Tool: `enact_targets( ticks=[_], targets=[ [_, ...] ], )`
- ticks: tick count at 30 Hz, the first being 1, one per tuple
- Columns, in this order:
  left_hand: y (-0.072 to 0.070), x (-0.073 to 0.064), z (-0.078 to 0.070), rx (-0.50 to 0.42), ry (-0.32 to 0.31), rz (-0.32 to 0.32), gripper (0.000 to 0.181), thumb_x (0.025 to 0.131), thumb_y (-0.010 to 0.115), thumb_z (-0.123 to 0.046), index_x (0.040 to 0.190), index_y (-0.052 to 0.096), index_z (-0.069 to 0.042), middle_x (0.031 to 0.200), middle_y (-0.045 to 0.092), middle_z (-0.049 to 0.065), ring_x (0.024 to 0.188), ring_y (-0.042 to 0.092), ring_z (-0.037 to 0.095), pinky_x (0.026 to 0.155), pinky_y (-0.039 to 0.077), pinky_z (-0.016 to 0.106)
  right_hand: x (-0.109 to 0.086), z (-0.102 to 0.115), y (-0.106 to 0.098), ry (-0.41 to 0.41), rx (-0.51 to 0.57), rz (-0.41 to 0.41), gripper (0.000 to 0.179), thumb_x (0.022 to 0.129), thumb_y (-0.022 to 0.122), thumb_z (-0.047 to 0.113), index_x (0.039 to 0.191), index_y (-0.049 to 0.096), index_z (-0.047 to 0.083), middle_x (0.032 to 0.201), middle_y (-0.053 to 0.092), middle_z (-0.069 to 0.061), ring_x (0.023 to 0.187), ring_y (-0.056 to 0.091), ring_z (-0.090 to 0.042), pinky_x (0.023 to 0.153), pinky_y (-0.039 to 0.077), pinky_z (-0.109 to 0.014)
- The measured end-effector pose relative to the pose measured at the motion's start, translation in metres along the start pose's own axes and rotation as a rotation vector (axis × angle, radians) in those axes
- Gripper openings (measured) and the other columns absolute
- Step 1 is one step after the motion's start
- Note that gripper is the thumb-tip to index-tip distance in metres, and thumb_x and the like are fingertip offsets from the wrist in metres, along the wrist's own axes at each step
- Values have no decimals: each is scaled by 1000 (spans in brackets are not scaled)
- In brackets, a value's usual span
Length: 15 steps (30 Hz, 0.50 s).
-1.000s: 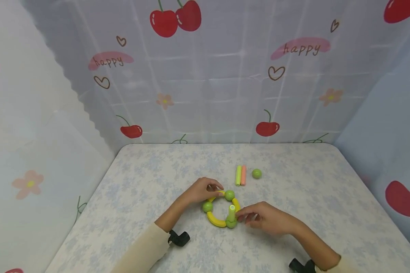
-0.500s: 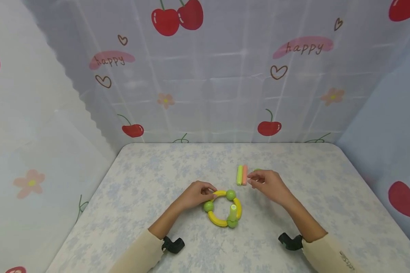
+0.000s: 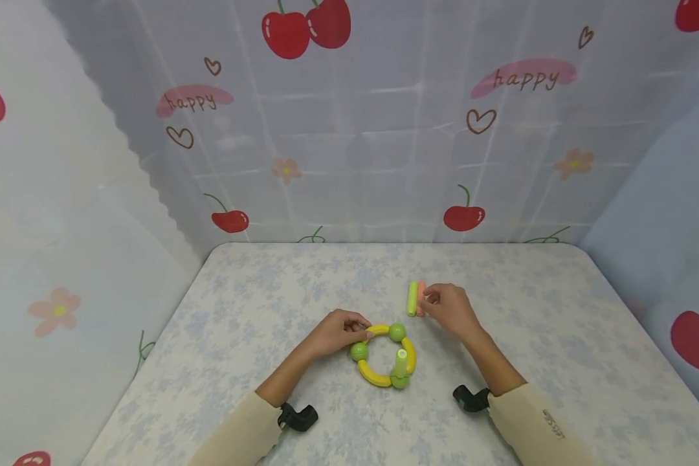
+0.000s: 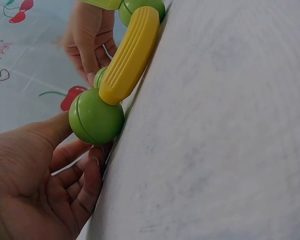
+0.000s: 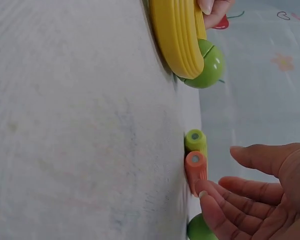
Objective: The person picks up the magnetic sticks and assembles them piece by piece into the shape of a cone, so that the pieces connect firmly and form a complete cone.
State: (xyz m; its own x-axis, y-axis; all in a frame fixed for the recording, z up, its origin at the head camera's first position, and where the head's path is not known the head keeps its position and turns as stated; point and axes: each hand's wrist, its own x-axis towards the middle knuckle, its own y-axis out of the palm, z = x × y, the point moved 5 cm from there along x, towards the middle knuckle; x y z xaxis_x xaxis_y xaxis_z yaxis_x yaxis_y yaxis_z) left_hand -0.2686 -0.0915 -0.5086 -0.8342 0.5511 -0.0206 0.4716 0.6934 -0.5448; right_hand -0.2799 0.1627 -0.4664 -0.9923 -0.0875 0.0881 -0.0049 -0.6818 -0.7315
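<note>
A ring of yellow curved rods (image 3: 375, 377) and green balls (image 3: 397, 332) lies on the table, and a light green rod (image 3: 402, 360) stands up from its front ball. My left hand (image 3: 336, 333) pinches the back-left yellow curved rod (image 3: 377, 330) between thumb and fingers, beside the left green ball (image 4: 96, 117). Farther back, my right hand (image 3: 451, 310) has its fingertips right at an orange rod (image 5: 195, 170), thumb spread apart from the fingers. Against that rod lies a yellow-green rod (image 3: 412, 298). My right hand hides a loose green ball (image 5: 201, 228) in the head view.
The table (image 3: 279, 278) has a pale, blue-patterned top, with a cherry-printed curtain (image 3: 355, 155) along its back edge and sides. A black camera mount sits on each wrist, the left mount (image 3: 299, 418) and the right mount (image 3: 469, 398) close over the tabletop.
My right hand has left the front of the ring and moved back to the loose rods, covering the loose green ball. My left hand has shifted slightly left along its yellow rod.
</note>
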Motion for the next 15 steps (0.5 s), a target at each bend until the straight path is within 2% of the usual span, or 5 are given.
enact_targets(
  ticks=[6, 12, 15],
  targets=[
    [2, 0, 2, -14, 1, -4, 23, 97, 72, -27, 112, 77, -10, 84, 69, -4, 63, 54, 8, 56, 44, 22, 3, -3, 7, 71, -55, 6, 34, 91, 76, 14, 119, 69, -6, 94, 72, -13, 80, 65, -24, 65, 54, -36],
    [1, -1, 2, -12, -3, -8, 23, 97, 72, -26, 113, 77, -10, 85, 69, -5, 62, 55, 8, 56, 45, 22, 5, -3, 9, 36, -85, -5, 38, 91, 76, 12, 124, 66, -6, 84, 68, -10, 65, 57, -19, 57, 47, -33],
    [2, -1, 3, -9, -3, -16, 23, 97, 72, -26, 113, 77, -11, 85, 69, -4, 63, 55, 8, 57, 45, 22, 5, -2, 10, 20, -90, -10, 36, 91, 75, 10, 123, 66, -6, 82, 66, -8, 64, 55, -18, 56, 45, -32]
  ],
)
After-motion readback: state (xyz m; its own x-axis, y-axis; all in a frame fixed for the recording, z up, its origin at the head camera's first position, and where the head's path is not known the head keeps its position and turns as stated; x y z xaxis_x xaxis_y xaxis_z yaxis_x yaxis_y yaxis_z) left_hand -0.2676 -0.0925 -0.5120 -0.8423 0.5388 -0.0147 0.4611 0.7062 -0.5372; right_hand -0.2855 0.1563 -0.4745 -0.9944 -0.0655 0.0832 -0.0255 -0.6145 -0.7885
